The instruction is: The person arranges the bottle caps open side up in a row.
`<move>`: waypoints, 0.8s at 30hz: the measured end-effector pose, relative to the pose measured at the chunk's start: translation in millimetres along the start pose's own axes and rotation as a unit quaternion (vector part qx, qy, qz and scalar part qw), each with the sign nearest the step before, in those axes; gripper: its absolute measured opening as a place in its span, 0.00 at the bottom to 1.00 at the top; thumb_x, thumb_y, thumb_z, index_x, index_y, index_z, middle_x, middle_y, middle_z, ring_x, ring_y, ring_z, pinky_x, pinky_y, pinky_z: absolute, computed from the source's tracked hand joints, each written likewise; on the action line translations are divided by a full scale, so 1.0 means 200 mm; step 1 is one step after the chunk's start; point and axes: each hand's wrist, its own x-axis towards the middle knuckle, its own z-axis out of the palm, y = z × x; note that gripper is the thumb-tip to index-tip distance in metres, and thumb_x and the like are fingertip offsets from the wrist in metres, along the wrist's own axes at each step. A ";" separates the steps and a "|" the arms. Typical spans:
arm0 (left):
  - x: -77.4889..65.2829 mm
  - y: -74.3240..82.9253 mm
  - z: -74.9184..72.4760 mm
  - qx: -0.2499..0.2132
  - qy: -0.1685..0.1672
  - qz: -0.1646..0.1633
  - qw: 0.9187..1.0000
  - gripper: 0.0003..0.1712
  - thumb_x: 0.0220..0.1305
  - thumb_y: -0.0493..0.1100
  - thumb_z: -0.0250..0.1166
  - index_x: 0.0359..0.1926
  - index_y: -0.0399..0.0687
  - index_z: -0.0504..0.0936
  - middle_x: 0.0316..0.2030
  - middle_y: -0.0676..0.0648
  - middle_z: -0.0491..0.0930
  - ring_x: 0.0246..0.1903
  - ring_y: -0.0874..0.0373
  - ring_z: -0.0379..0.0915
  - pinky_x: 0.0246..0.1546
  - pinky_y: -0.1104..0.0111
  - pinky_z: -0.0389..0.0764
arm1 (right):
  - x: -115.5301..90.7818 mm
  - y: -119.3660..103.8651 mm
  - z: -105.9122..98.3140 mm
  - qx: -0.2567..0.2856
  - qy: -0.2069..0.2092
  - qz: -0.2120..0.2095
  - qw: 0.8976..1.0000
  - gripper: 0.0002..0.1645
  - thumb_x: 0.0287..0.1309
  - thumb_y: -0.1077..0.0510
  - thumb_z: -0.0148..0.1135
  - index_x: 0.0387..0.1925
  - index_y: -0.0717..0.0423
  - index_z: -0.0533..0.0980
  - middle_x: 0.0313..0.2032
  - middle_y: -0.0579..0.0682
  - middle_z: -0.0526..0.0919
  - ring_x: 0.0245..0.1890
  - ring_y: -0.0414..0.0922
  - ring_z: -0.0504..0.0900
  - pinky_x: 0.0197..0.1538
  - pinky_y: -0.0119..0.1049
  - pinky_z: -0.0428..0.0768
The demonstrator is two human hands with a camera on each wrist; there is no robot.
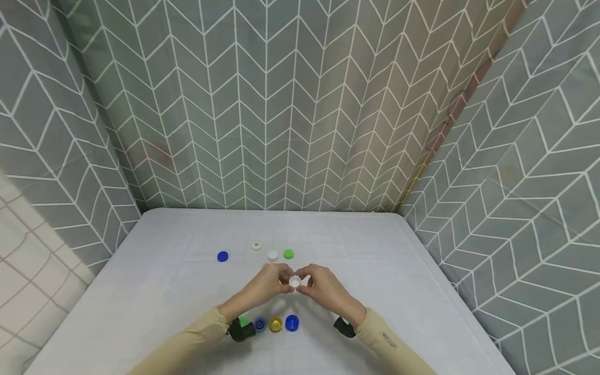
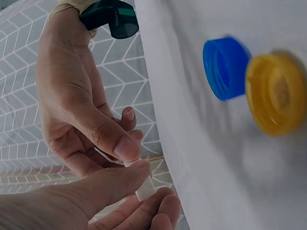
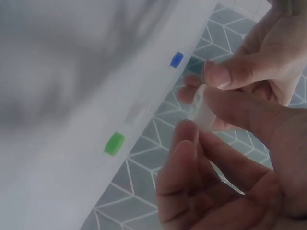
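A white bottle cap (image 1: 295, 282) is held up above the table in the head view, its hollow side facing the camera. My left hand (image 1: 271, 279) pinches it between thumb and fingers from the left. From the other side my right hand (image 1: 325, 285) pinches the same cap. In the left wrist view the white cap (image 2: 145, 191) shows edge-on, partly covered by fingertips. The right wrist view shows the cap (image 3: 205, 116) between the thumbs and fingers of both hands.
Nearer than the hands lie a blue cap (image 1: 292, 323), a yellow cap (image 1: 275, 324), another blue cap (image 1: 260, 324) and a green cap (image 1: 243, 321) partly behind the left wrist. Farther off lie a blue cap (image 1: 222, 256), two white caps (image 1: 273, 255) and a green cap (image 1: 288, 253).
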 end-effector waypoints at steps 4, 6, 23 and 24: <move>0.02 0.03 0.05 -0.001 -0.006 0.007 1.000 0.15 0.51 0.37 0.73 0.41 0.41 0.82 0.31 0.48 0.85 0.31 0.62 0.79 0.32 0.70 0.79 | -0.04 0.02 -0.04 -0.014 -0.001 0.004 1.000 0.15 0.51 0.58 0.71 0.43 0.54 0.83 0.38 0.47 0.84 0.26 0.32 0.74 0.29 0.26 0.72; 0.03 0.04 0.07 0.003 -0.011 0.014 1.000 0.15 0.51 0.37 0.73 0.41 0.41 0.82 0.30 0.48 0.85 0.30 0.62 0.78 0.31 0.71 0.78 | -0.06 0.04 -0.05 -0.022 -0.005 0.009 1.000 0.15 0.50 0.57 0.72 0.42 0.54 0.83 0.37 0.46 0.84 0.26 0.32 0.74 0.29 0.26 0.72; -0.03 0.10 0.20 0.128 -0.048 0.027 0.990 0.16 0.43 0.49 0.78 0.33 0.54 0.81 0.30 0.60 0.78 0.34 0.64 0.69 0.42 0.64 0.67 | -0.20 0.08 -0.06 -0.048 -0.071 0.006 0.996 0.16 0.45 0.55 0.75 0.37 0.52 0.81 0.35 0.43 0.82 0.28 0.33 0.73 0.30 0.26 0.71; -0.04 0.10 0.21 0.133 -0.050 0.026 0.989 0.16 0.43 0.49 0.78 0.33 0.55 0.81 0.30 0.61 0.78 0.34 0.65 0.68 0.42 0.64 0.66 | -0.21 0.08 -0.06 -0.050 -0.076 0.005 0.996 0.16 0.45 0.55 0.76 0.37 0.52 0.80 0.36 0.43 0.82 0.28 0.33 0.72 0.30 0.26 0.71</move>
